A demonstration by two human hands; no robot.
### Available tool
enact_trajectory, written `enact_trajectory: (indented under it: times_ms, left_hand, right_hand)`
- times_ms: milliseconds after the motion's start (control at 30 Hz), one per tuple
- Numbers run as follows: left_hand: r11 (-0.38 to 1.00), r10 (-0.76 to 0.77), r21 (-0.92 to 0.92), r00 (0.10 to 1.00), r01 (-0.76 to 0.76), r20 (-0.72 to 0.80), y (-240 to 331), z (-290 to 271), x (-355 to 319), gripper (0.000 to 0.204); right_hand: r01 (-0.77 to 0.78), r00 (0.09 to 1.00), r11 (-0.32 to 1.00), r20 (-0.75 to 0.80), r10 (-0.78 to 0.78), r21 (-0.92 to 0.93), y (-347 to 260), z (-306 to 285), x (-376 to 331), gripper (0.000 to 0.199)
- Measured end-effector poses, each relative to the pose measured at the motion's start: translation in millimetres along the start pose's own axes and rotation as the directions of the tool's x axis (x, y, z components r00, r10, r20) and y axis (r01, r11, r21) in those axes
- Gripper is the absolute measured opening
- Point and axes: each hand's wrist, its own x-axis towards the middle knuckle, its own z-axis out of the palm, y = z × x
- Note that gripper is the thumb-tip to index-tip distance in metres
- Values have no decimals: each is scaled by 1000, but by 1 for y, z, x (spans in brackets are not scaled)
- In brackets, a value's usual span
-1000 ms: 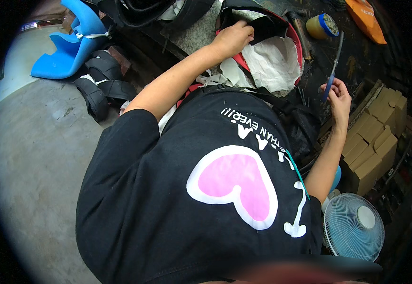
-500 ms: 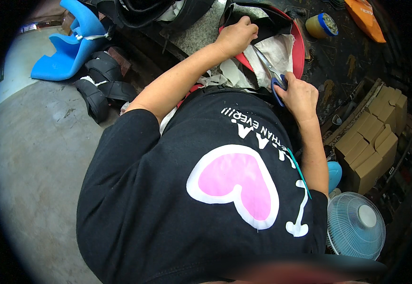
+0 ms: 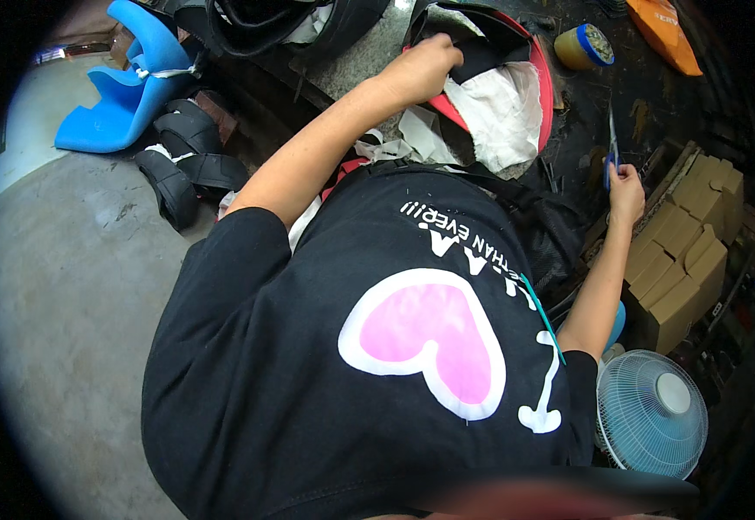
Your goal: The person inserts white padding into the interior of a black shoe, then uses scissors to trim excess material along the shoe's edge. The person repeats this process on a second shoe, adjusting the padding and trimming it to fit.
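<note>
My left hand (image 3: pixel 428 69) is closed on the edge of a black fabric piece with a red border (image 3: pixel 544 95). Torn-edged white cloth (image 3: pixel 506 117) lies inside that piece, over its near part. To the right, apart from the fabric, my right hand (image 3: pixel 626 194) grips a pair of scissors (image 3: pixel 612 139) by the blue handles. The metal blades point away from me, over the dark worktop (image 3: pixel 598 113). What lies under the left fingers is partly hidden.
A jar with a blue rim (image 3: pixel 584 47) and an orange packet (image 3: pixel 668 35) stand at the far right. Cardboard boxes (image 3: pixel 676 260) and a fan (image 3: pixel 652 414) are on the right. Blue foam (image 3: pixel 122 113) and black strapped items (image 3: pixel 191 160) lie left. White scraps (image 3: pixel 425 134) lie near my waist.
My right hand has drawn the scissors away from the white cloth, out to the right. My left hand has shifted slightly left, still on the black fabric piece.
</note>
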Motion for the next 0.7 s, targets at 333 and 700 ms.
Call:
enact_trajectory:
  times_ms: [333,700]
  left_hand:
    - [999,29,32,999,-30,29,3,15,-5,30]
    - [985,-146,-99,986,138,-80,3,26,26,18]
  right_hand:
    - [585,803,519,-358,-476,623,-112,-36,-39,14]
    - [568,779,676,-43,-625,470,-206,49,-56,36]
